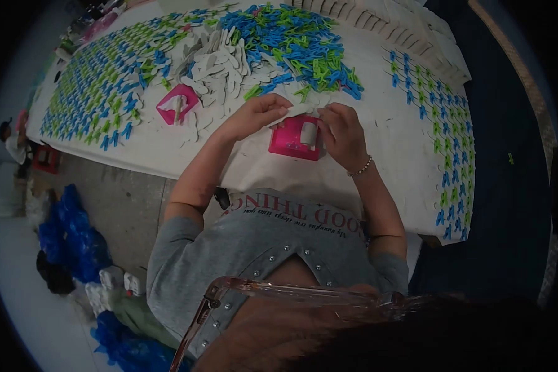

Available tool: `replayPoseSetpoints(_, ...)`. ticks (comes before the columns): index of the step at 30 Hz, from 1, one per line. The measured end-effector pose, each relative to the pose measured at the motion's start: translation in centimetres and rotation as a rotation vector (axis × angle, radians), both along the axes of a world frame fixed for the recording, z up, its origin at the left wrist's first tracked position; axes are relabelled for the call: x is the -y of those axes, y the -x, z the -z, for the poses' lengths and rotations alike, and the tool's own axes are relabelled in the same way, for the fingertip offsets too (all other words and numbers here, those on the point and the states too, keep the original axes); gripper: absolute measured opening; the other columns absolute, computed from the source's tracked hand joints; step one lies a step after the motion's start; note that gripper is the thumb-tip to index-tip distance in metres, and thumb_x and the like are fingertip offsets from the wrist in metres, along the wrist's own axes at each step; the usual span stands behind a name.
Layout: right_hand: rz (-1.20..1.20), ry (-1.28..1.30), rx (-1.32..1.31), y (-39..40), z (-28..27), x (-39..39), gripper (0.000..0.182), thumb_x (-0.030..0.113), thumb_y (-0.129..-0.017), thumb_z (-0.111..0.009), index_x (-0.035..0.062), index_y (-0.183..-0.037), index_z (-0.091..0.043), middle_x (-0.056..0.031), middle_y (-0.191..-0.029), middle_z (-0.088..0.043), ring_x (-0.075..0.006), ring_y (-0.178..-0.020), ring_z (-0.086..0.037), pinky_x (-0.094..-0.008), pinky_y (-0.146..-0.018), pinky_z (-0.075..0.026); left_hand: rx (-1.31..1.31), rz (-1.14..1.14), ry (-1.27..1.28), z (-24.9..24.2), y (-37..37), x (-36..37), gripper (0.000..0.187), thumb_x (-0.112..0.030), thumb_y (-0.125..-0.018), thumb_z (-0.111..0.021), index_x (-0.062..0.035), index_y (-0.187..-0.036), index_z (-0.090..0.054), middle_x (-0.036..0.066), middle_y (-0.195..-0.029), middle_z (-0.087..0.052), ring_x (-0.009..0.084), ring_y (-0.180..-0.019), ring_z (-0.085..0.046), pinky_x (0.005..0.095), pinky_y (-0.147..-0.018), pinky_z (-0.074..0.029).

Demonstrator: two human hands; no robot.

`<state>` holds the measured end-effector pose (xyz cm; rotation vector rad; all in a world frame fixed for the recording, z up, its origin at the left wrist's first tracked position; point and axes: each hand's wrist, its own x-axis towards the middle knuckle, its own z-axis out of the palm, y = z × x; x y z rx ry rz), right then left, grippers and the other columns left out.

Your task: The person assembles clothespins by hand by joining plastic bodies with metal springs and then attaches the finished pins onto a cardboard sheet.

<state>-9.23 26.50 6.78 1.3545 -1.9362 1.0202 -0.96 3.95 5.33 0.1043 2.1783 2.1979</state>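
My left hand and my right hand meet over a pink tray on the white table. Together they hold a flat white strip by its two ends, just above the tray. A small white piece stands in the tray under my right fingers. A bead bracelet sits on my right wrist.
A heap of white strips and a pile of blue and green clips lie beyond my hands. Rows of clips cover the left, more clip rows the right. A second pink tray sits left. Blue bags lie on the floor.
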Motion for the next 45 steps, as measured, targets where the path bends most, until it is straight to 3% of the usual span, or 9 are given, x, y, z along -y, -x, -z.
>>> replayPoseSetpoints(4,-0.114,-0.106,-0.012,-0.7,0.1,0.7,0.014,-0.001,-0.077,-0.066,0.0031,-0.09,-0.064,-0.0083,-0.087,-0.061,-0.0267,-0.08,-0.061,-0.0348,-0.068,-0.051,0.06,0.142,-0.219,0.0,0.1,-1.2,0.017,-0.017,-0.095,-0.055,-0.0045,-0.106,-0.056,-0.002,-0.089,-0.059,0.004,-0.079,-0.053,0.0192,-0.068,-0.042)
replayPoseSetpoints(6,-0.168,-0.184,-0.009,-0.5,0.9,0.2,0.013,-0.001,-0.078,-0.065,0.0024,-0.09,-0.064,-0.0088,-0.086,-0.061,-0.0263,-0.078,-0.061,-0.0339,-0.067,-0.051,0.111,0.026,-0.264,-0.3,0.1,-2.2,0.018,-0.017,-0.095,-0.055,-0.0042,-0.109,-0.055,0.0,-0.092,-0.06,0.0051,-0.081,-0.055,0.0199,-0.069,-0.043)
replayPoseSetpoints(8,-0.131,-0.109,0.278,-0.5,1.4,-0.2,0.012,0.001,-0.08,-0.065,0.0015,-0.093,-0.064,-0.0098,-0.085,-0.062,-0.0243,-0.074,-0.062,-0.0321,-0.065,-0.051,0.16,-0.092,-0.308,-0.1,0.0,-2.2,0.02,-0.016,-0.095,-0.056,-0.004,-0.111,-0.055,0.001,-0.095,-0.06,0.0062,-0.083,-0.056,0.0206,-0.07,-0.044)
replayPoseSetpoints(11,-0.144,-0.118,0.498,-0.5,1.7,-0.7,0.014,0.002,-0.082,-0.062,0.0014,-0.095,-0.064,-0.0127,-0.084,-0.064,-0.0261,-0.07,-0.063,-0.0334,-0.064,-0.051,-0.111,-0.081,-0.088,1.1,0.2,-1.6,0.018,-0.015,-0.093,-0.058,-0.0036,-0.107,-0.057,0.003,-0.098,-0.059,0.008,-0.085,-0.057,0.0229,-0.071,-0.046)
replayPoseSetpoints(13,-0.147,-0.084,0.499,-0.6,2.7,-0.5,0.013,0.002,-0.082,-0.062,0.0011,-0.095,-0.064,-0.0129,-0.084,-0.064,-0.0261,-0.069,-0.063,-0.0329,-0.063,-0.051,-0.343,-0.116,0.141,1.1,0.1,-1.7,0.014,-0.013,-0.09,-0.061,-0.0032,-0.1,-0.061,0.004,-0.094,-0.06,0.0106,-0.085,-0.058,0.0257,-0.073,-0.047)
replayPoseSetpoints(17,-0.127,-0.049,0.49,-0.7,3.6,0.0,0.014,0.001,-0.081,-0.062,0.0013,-0.095,-0.064,-0.012,-0.081,-0.064,-0.0256,-0.069,-0.061,-0.0329,-0.062,-0.049,-0.417,-0.132,0.297,-0.2,-0.5,-2.0,0.01,-0.008,-0.086,-0.062,-0.0038,-0.095,-0.063,0.006,-0.092,-0.061,0.0159,-0.084,-0.06,0.0279,-0.074,-0.049)
replayPoseSetpoints(19,-0.131,-0.051,0.444,-0.4,4.2,0.3,0.014,0.0,-0.08,-0.062,0.0019,-0.094,-0.064,-0.0114,-0.079,-0.063,-0.0255,-0.07,-0.06,-0.0334,-0.063,-0.048,-0.641,-0.172,0.516,-0.2,-0.4,-1.8,0.013,-0.004,-0.083,-0.062,-0.0048,-0.096,-0.063,0.008,-0.091,-0.062,0.0224,-0.083,-0.061,0.0304,-0.073,-0.05)
replayPoseSetpoints(35,-0.028,-0.199,0.225,0.3,5.0,-2.0,0.018,0.0,-0.069,-0.062,0.0046,-0.086,-0.063,-0.008,-0.083,-0.06,-0.0272,-0.08,-0.056,-0.0373,-0.072,-0.046,-0.504,-0.141,0.728,2.7,0.1,-2.5,0.012,-0.006,-0.077,-0.066,-0.0061,-0.088,-0.063,0.01,-0.084,-0.061,0.0286,-0.081,-0.059,0.0371,-0.069,-0.048)
replayPoseSetpoints(45,-0.047,-0.051,0.18,0.6,1.5,-1.5,0.023,-0.003,-0.067,-0.061,0.0038,-0.089,-0.06,-0.0106,-0.083,-0.059,-0.0279,-0.078,-0.056,-0.0372,-0.072,-0.047,-0.503,-0.128,0.713,2.4,1.5,-4.1,0.013,-0.015,-0.073,-0.068,-0.0079,-0.082,-0.062,0.01,-0.08,-0.057,0.0319,-0.079,-0.057,0.0406,-0.068,-0.046)
